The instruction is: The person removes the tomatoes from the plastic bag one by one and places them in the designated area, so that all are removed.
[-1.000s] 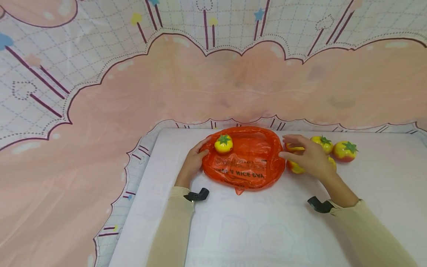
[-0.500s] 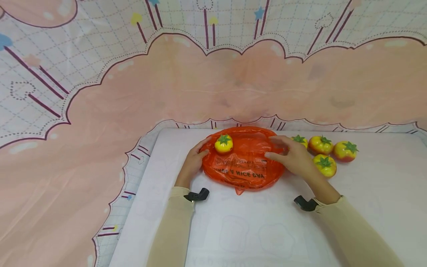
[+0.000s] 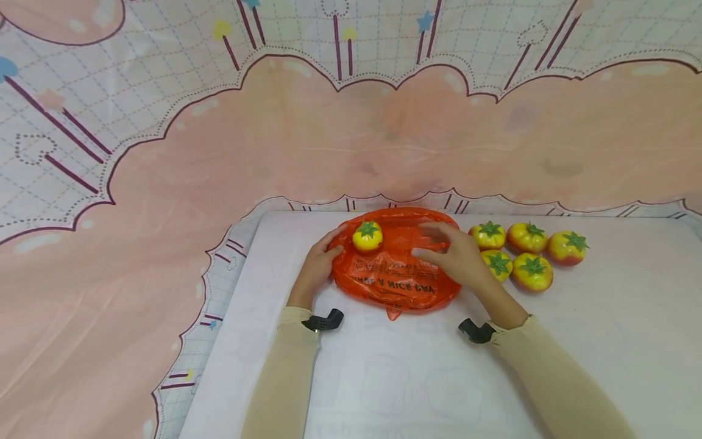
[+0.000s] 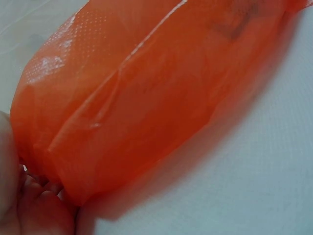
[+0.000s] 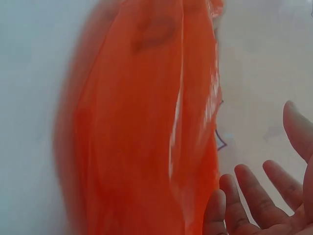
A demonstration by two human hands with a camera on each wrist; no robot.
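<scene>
A red plastic bag (image 3: 395, 268), printed with upside-down lettering, lies spread with its mouth up on the white table. One yellow tomato (image 3: 367, 238) with a green leafy top sits inside at its left. My left hand (image 3: 319, 265) grips the bag's left rim, the film caught between thumb and fingers; in the left wrist view the hand (image 4: 41, 208) is at the bag's corner. Over the right part of the bag is my right hand (image 3: 460, 256), its fingers spread and nothing in them. The right wrist view shows this hand (image 5: 266, 210) close beside the red film.
Just right of the bag several yellow-and-red tomatoes (image 3: 526, 238) stand in a cluster. The white tabletop (image 3: 395, 378) extends toward me, and a patterned pink cloth (image 3: 351, 146) hangs behind its far edge.
My right hand has moved left from over the tomato cluster to over the bag, uncovering the tomatoes. The left hand and the tomato in the bag have stayed in place.
</scene>
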